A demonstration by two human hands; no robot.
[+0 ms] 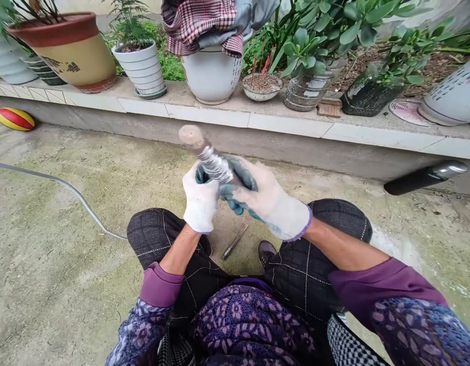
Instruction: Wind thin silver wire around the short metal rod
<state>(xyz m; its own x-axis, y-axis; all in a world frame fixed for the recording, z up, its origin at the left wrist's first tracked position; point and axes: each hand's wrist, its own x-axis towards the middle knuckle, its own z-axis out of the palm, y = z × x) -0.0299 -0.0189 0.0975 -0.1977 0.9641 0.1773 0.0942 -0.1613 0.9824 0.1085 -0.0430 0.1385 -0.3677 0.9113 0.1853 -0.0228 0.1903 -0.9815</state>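
Together, the gloved left hand (pixel 200 201) and gloved right hand (pixel 271 198) close around a worn wooden handle (pixel 192 136), its shaft wrapped in shiny silvery binding (pixel 215 163), held up above the knees (pixel 344 218).

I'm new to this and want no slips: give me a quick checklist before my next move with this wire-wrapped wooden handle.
1. Left hand and right hand gloved: ok.
2. Both hands around the wooden handle: ok.
3. Silver wire wrap tight: cannot tell from this view.
4. Lower end of the handle sound: cannot tell, the hands hide it.
5. Small metal-tipped rod clear of the hands: ok, it lies on the concrete ground below them.
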